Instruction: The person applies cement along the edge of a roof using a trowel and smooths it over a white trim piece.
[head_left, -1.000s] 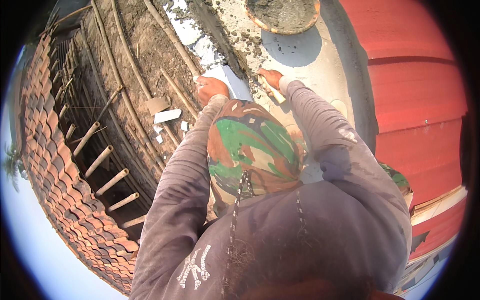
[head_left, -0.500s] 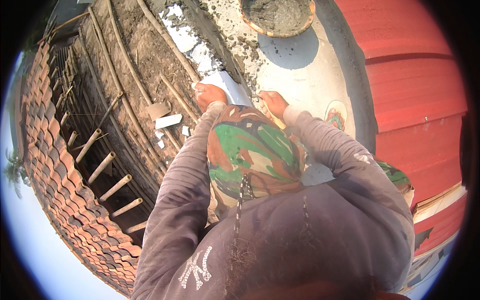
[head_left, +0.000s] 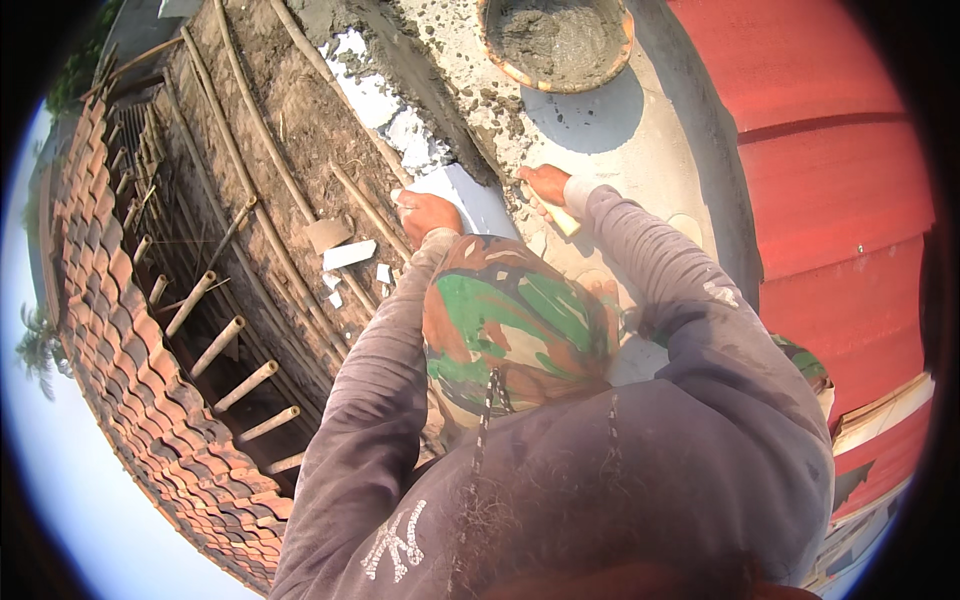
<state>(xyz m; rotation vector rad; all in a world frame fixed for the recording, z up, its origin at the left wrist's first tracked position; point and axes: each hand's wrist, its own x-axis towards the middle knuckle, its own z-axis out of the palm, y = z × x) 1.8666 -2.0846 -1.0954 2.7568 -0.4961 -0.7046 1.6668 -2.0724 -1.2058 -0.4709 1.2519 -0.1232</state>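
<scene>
My left hand (head_left: 428,214) is curled over the left side of a smooth white block (head_left: 466,196), which lies along the wall top in front of my knee. To the right of the block, my right hand (head_left: 547,185) is closed around a tool with a pale yellow handle (head_left: 563,219). The handle's butt points back toward me; I cannot make out the tool's working end. Wet grey mortar (head_left: 425,85) runs along the ledge beyond the block. Beside that strip is a rough, broken white surface (head_left: 385,105).
A round basin (head_left: 627,48) of mortar stands at the far right on pale concrete (head_left: 660,130). Red metal roofing (head_left: 820,190) borders the right side. Bamboo poles (head_left: 243,215), white scraps (head_left: 349,254) and roof tiles (head_left: 130,360) lie left. My camouflage-covered knee (head_left: 515,315) is between my arms.
The right hand has moved farther from me along the block's right side, and more of the tool handle shows. The left hand stays on the block. The whole view has shifted slightly.
</scene>
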